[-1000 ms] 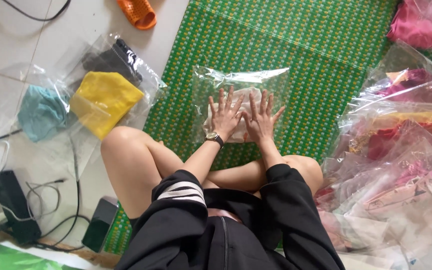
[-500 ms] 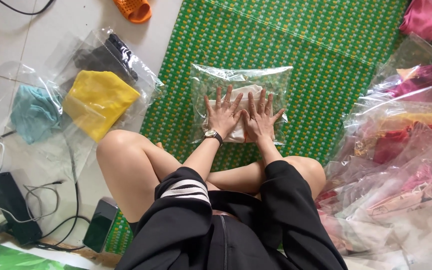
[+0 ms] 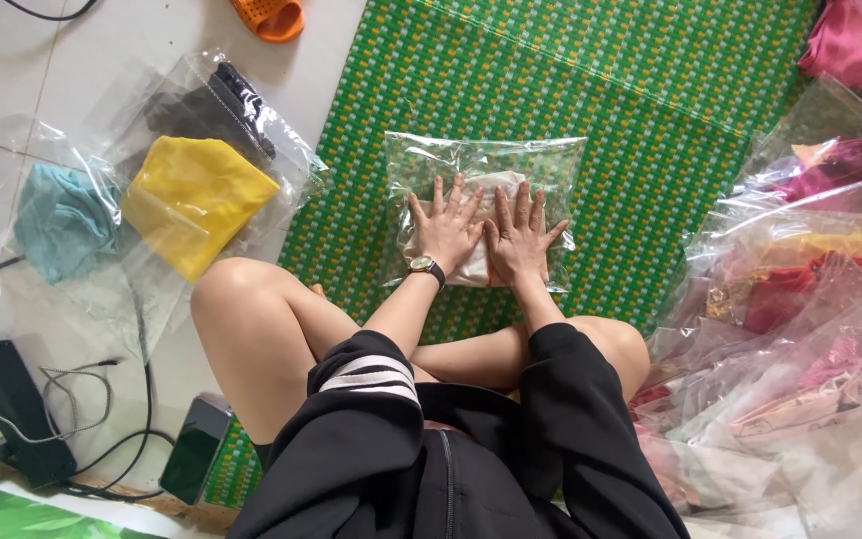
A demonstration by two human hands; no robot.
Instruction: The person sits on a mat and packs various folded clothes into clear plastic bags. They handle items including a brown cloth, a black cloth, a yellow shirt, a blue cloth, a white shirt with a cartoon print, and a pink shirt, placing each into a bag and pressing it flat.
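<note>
Fingers spread flat on both hands: I see the left hand [image 3: 443, 232] and right hand [image 3: 517, 240] side by side, pressing a clear plastic bag [image 3: 484, 208] holding pale folded cloth. Bag lies on the green woven mat [image 3: 650, 120]. Bagged yellow garment [image 3: 195, 203] left; bagged clothes pile [image 3: 810, 329] right.

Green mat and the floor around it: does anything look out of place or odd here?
Little stands out. Both hands, left hand and right hand, lie flat on the clear bag, which sits square on the green mat. One orange sandal lies alone at the top edge.
</note>
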